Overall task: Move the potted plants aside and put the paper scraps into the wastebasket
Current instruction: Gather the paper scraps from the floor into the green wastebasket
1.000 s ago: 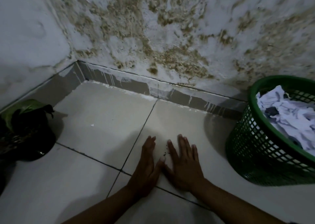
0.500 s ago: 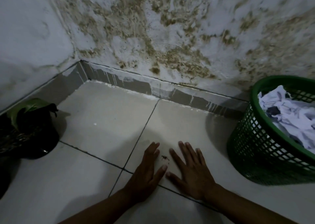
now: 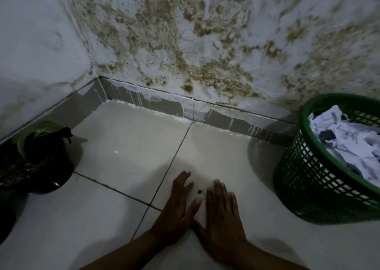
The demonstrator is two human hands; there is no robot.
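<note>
Two walls: stained, meeting at the corner
Wastebasket: right, paper scraps piled inside; light, soft, easily pinched
Potted plant: left, set aside
Left hand; right hand: flat, fingers straight, flanking dark crumbs; sweep, don't pinch

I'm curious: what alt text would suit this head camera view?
Two bare hands, left hand and right hand, lie flat on a tiled floor around dark crumbs. A green wastebasket of paper scraps stands right, a potted plant left.
</note>
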